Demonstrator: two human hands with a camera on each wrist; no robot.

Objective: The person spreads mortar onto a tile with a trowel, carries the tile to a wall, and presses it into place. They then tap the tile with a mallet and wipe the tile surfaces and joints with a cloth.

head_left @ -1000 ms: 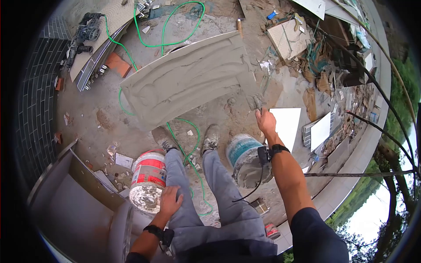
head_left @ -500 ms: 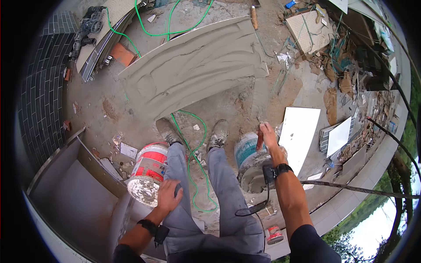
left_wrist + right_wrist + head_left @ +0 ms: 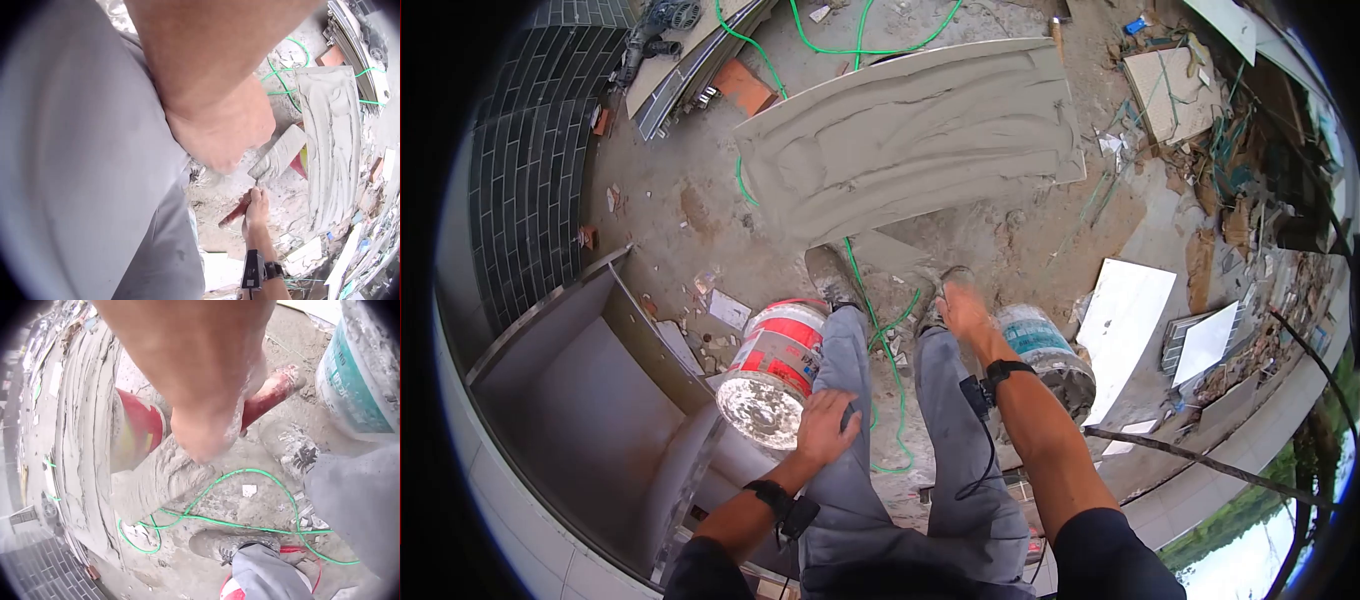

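Observation:
My right hand (image 3: 967,312) grips a trowel by its red handle (image 3: 272,397), in front of my right shoe. The trowel's flat rectangular blade (image 3: 279,153), smeared with grey mortar, points toward the near edge of a large slab (image 3: 920,130). Ridged wet mortar covers the slab's top. In the right wrist view a red bucket (image 3: 140,428) shows under the slab. My left hand (image 3: 828,425) rests on my left knee with relaxed fingers. Beside my right leg stands a teal-and-white bucket (image 3: 1035,335) with mortar at its mouth.
A red-and-white bucket (image 3: 775,365) stands by my left leg. A green hose (image 3: 900,430) loops between my feet. White panels (image 3: 1125,330) and rubble lie at right; a brick wall (image 3: 540,170) and a grey tub-like bin (image 3: 590,400) are at left.
My right hand went from the slab's right corner to above the teal bucket, then left with the trowel to before my right shoe. My left hand stays on the knee. The head view shifted.

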